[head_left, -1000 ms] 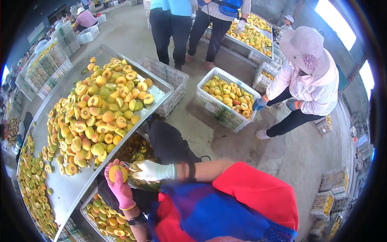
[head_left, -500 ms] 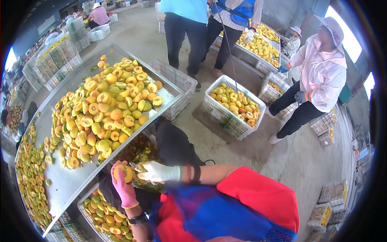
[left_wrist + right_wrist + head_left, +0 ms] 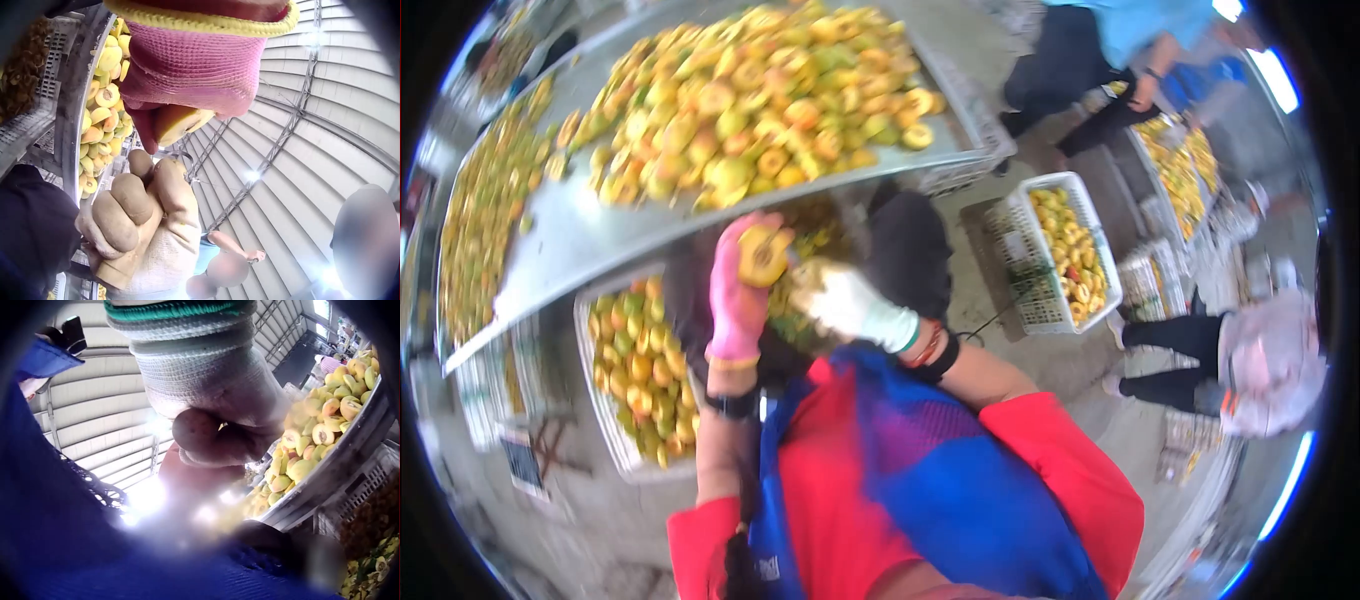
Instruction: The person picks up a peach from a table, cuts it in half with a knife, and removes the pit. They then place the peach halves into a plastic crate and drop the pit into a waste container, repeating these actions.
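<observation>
Midway: gripped one peach half (image 3: 762, 255) in left hand (image 3: 735, 300), right hand (image 3: 840, 300) fisted at three o'clock, pit unseen, heaped tray (image 3: 580, 245) left.

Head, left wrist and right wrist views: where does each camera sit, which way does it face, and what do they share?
Head: worn on the head, looking down at the left hand gripping a peach half, the right hand, both arms and the apron.
Left wrist: below the pink glove, facing up toward the roof; white glove below.
Right wrist: under the white glove, facing up and toward the metal table.
Shared: both gloves and the peach pile appear in head and left wrist.
</observation>
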The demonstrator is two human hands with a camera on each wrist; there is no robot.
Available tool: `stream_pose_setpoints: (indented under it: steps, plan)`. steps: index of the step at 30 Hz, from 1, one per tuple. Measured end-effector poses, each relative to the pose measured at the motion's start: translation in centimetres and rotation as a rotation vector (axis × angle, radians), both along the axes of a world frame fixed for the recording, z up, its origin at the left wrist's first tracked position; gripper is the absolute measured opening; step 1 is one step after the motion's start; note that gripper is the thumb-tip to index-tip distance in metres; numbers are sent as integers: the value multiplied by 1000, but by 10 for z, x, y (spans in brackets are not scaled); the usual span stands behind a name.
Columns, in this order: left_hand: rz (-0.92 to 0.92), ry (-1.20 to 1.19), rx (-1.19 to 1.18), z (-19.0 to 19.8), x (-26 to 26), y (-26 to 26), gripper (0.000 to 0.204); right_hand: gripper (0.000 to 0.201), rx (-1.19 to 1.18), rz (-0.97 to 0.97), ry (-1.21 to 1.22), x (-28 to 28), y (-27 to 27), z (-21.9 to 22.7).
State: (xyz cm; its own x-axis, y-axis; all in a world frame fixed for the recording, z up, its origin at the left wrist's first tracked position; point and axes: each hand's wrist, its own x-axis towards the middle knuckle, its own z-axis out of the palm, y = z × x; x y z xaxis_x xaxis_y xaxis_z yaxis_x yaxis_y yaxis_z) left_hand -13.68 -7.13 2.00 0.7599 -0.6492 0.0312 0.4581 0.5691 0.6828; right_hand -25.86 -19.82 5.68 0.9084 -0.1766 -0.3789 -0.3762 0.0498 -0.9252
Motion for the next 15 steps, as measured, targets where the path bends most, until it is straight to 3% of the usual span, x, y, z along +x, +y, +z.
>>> stream_pose_setpoints:
  steps: [5, 15]
  plan:
    - [3, -3, 7, 14, 0, 0, 48, 23, 36, 8, -23, 3, 3, -3]
    - [77, -477, 291, 24, -3, 4, 43, 23, -96, -1, -115, 8, 8, -5]
